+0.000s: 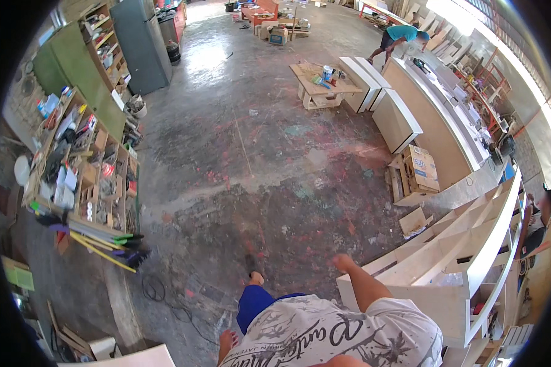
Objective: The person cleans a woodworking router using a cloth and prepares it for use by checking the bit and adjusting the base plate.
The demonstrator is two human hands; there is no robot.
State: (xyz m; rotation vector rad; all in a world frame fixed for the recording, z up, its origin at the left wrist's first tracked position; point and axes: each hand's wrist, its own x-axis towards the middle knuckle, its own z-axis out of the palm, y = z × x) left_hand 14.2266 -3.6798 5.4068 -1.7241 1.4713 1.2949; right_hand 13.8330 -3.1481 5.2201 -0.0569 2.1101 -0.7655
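Observation:
My left hand hangs low beside my body over the bare floor, fingers a little apart, with nothing seen in it. My right hand reaches forward over the floor, its fingers loose and slightly blurred, no object visible in it. Nearest to that hand is the end of a long pale wooden cabinet frame with open compartments, apart from it. One foot in a dark sandal shows ahead of my blue shorts.
Brooms stick out from a cluttered shelf on the left; a cable lies on the floor. A low wooden table, white panels and a cardboard box stand ahead right. A person bends over at the back.

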